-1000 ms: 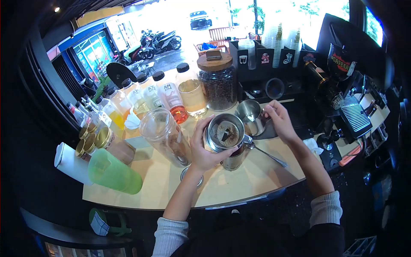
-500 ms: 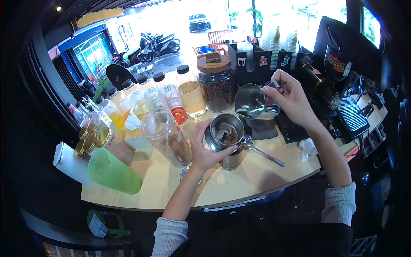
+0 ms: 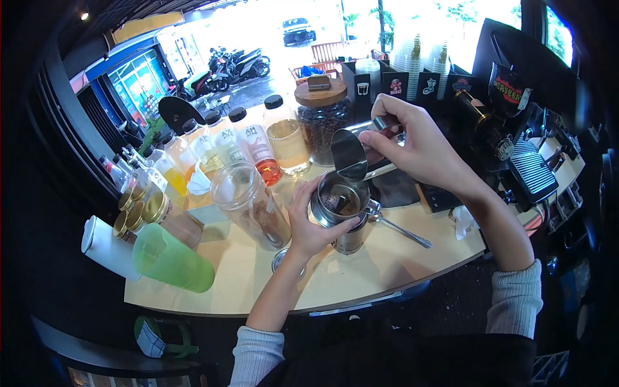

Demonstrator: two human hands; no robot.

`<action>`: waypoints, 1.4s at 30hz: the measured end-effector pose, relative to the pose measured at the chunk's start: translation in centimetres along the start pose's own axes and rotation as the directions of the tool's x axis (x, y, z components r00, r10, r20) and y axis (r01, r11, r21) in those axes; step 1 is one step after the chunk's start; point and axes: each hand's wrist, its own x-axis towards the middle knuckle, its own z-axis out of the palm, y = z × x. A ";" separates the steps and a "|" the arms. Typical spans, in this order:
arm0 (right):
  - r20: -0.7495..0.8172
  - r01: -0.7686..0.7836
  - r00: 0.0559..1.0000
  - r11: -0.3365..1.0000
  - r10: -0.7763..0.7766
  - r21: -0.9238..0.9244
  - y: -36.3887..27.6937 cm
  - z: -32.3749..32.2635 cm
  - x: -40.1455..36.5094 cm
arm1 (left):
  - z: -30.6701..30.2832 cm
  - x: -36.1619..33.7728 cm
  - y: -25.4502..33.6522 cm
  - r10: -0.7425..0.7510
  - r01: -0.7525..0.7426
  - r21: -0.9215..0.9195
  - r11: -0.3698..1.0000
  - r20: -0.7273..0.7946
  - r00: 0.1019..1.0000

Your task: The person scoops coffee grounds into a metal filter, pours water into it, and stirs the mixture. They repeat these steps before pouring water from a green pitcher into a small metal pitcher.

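My left hand (image 3: 309, 222) is closed around the side of a metal coffee filter cup (image 3: 340, 198). Wet brown coffee grounds and a small dark piece show inside it. A second metal vessel (image 3: 349, 242) stands underneath. In my right hand (image 3: 419, 142), gripped by the handle, is a stainless steel milk pitcher (image 3: 349, 156), tipped with its lip low over the filter cup. I cannot make out any stream of liquid. A spoon (image 3: 403, 231) lies to the right of the cup, and a clear jar of brown powder (image 3: 267, 222) stands to its left.
A wooden-lidded jar of coffee beans (image 3: 322, 126) and several syrup bottles (image 3: 256, 145) line the back. At the left stand a green tumbler (image 3: 173, 259) and gold-lidded jars (image 3: 169, 216). A crumpled tissue (image 3: 462, 222) and an espresso machine (image 3: 534, 171) are to the right.
My right hand has moved left and tipped the pitcher further, bringing its lip over the filter cup. My left hand stays on the cup.
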 end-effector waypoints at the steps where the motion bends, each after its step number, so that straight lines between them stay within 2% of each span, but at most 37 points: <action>1: 0.000 -0.002 1.000 1.000 0.002 0.001 -0.1 0.1 0.0 | 0.0 0.0 0.0 -0.002 0.002 0.000 1.000 0.002 1.000; 7: -0.007 0.053 0.999 0.997 -0.053 -0.053 -0.4 0.3 0.2 | 0.0 0.1 0.1 -0.024 0.024 -0.032 0.999 -0.004 1.000; 13: 0.053 -0.050 0.997 0.998 0.052 -0.038 -1.2 0.1 0.4 | 0.0 0.2 0.3 -0.019 0.018 -0.039 0.999 -0.008 1.000; 15: 0.049 0.011 0.999 0.996 -0.007 -0.084 -0.9 0.2 0.5 | 0.0 0.2 0.3 -0.011 0.011 -0.044 0.999 -0.008 1.000; 18: 0.051 -0.017 0.999 1.000 0.017 -0.005 -0.7 0.5 0.5 | 0.0 0.3 0.4 -0.006 0.006 -0.033 0.999 -0.004 1.000; 21: 0.055 -0.003 0.998 1.000 0.003 0.000 -0.5 0.7 0.6 | 0.1 0.3 0.5 -0.029 0.028 -0.092 0.995 -0.010 1.000; 31: 0.057 0.005 0.998 1.000 -0.004 -0.002 -1.4 0.8 0.7 | 0.1 0.2 0.5 -0.037 0.036 -0.094 0.995 -0.004 0.999; 34: 0.058 0.024 0.998 1.000 -0.023 -0.005 -1.4 0.9 0.8 | 0.1 0.1 0.4 -0.046 0.045 -0.100 0.994 -0.010 0.999; 36: 0.061 0.092 0.994 0.994 -0.089 -0.053 -1.4 1.1 0.8 | 0.1 0.1 0.3 -0.032 0.032 -0.099 0.995 -0.003 0.999; 42: 0.040 0.104 0.994 0.994 -0.102 -0.028 -1.3 1.4 0.6 | 0.1 0.0 0.3 -0.044 0.044 -0.090 0.995 -0.001 0.999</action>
